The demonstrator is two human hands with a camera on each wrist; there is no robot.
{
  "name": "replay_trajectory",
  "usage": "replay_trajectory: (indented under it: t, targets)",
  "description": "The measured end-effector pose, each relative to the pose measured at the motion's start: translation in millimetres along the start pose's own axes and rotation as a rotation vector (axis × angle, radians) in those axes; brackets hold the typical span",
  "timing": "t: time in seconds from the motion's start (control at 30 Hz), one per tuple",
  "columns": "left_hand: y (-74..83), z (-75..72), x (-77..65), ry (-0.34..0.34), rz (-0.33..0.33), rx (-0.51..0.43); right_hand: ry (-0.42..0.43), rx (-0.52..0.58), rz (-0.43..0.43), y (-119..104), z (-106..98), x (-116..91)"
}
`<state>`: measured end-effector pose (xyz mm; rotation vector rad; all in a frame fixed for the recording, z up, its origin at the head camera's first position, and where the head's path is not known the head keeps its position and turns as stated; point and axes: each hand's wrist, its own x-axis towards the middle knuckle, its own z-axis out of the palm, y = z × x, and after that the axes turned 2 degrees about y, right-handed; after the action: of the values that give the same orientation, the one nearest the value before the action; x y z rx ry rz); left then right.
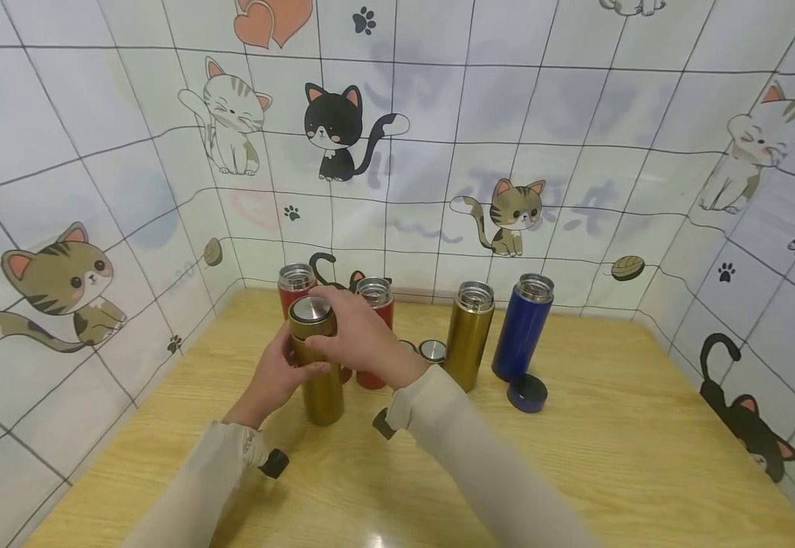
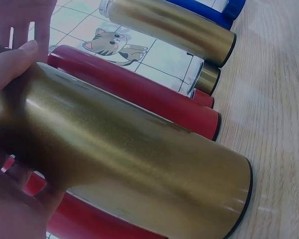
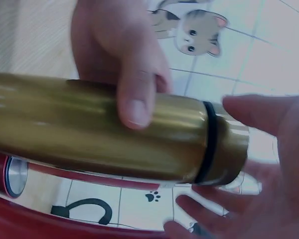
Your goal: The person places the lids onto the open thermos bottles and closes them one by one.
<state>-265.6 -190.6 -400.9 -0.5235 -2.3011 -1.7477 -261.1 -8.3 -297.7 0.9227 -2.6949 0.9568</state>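
A gold thermos bottle (image 1: 324,399) stands upright on the table with its steel-topped gold lid (image 1: 311,309) seated on the neck. My left hand (image 1: 276,379) grips the upper body, thumb across the front; in the right wrist view the left thumb (image 3: 138,107) lies along the gold side. Around the lid is my right hand (image 1: 363,335), thumb on one side and fingers on the other. A dark band circles the bottle just below the lid in the right wrist view. Behind stand two lidless red bottles (image 1: 374,379), one partly hidden by my hands.
To the right, another lidless gold bottle (image 1: 469,335) and a lidless blue bottle (image 1: 522,327) stand upright. A blue lid (image 1: 527,393) lies before the blue one. A steel-topped lid (image 1: 432,351) sits beside the gold one. Cat-printed sheeting (image 1: 425,190) walls the wooden table (image 1: 596,441).
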Motion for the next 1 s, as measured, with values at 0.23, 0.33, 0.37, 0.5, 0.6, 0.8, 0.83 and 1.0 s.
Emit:
replay_trajectory:
  t: [0.23, 0.33, 0.37, 0.5, 0.6, 0.8, 0.83, 1.0]
  targets:
    - [-3.9, -0.7, -0.6, -0.004, 0.038, -0.009, -0.183, 0.131, -0.175, 22, -1, 4]
    - [-5.2, 0.4, -1.2, -0.005, 0.044, -0.010, -0.190, 0.190, -0.192, 30, 1, 4]
    - [-5.5, 0.8, -1.3, -0.004, 0.047, -0.012, -0.189, 0.207, -0.191, 31, 1, 4]
    - [-5.0, 1.7, -2.0, -0.002, 0.054, -0.017, -0.153, 0.210, -0.175, 33, 4, 3]
    - [-4.5, 2.0, -1.6, -0.002, 0.058, -0.020, -0.103, 0.167, -0.181, 33, 6, 2]
    - [-2.8, 1.3, -1.1, 0.009, 0.067, -0.018, 0.001, 0.060, -0.207, 28, 6, -1]
    - [-2.4, 1.3, -1.0, 0.010, 0.067, -0.017, 0.018, 0.043, -0.205, 27, 7, -2]
    - [-3.4, 2.0, -0.8, 0.023, 0.043, -0.016, 0.100, -0.035, -0.184, 23, 9, -6]
